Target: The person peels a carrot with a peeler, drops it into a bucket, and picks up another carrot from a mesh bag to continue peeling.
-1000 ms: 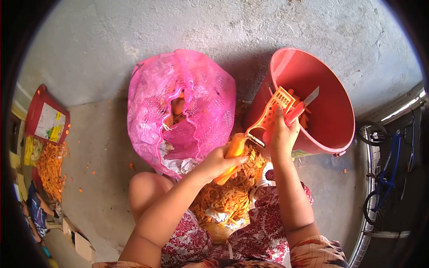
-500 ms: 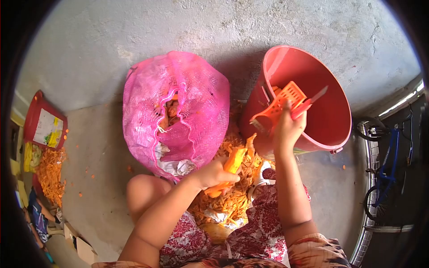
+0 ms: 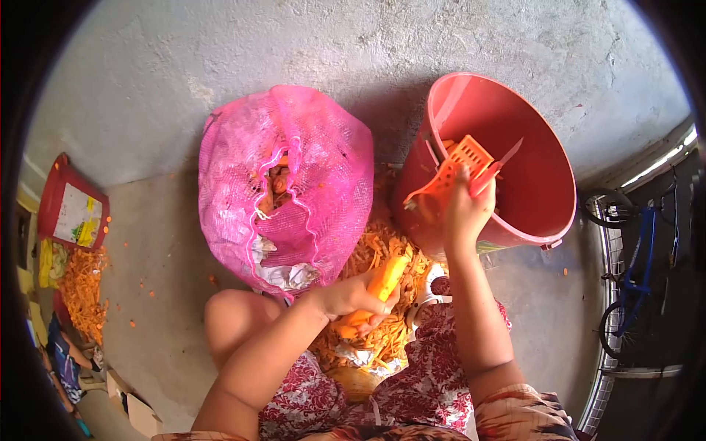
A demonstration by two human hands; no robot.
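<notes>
My left hand (image 3: 349,296) is closed around a peeled, bright orange carrot (image 3: 391,275), tilted up to the right above a heap of carrot peelings (image 3: 379,334). Over the near left rim of the red bucket (image 3: 533,187), my right hand (image 3: 469,217) grips an orange slotted peeler (image 3: 471,154) together with a red-handled knife (image 3: 509,153). The knife's blade points up and right. Some orange pieces show inside the bucket, partly hidden by the peeler. Left of the bucket stands a pink mesh sack (image 3: 334,169), with carrots (image 3: 278,182) visible through its opening.
A rough grey wall (image 3: 353,44) rises behind the sack and bucket. At far left, another red bucket (image 3: 51,198) lies near more shreds (image 3: 82,290). A blue bicycle (image 3: 641,253) stands at the right. Part of another person (image 3: 66,356) shows at lower left.
My right hand has shifted slightly left and down with the peeler and knife. The thin piece above the carrot's upper end no longer shows. My left hand keeps its hold.
</notes>
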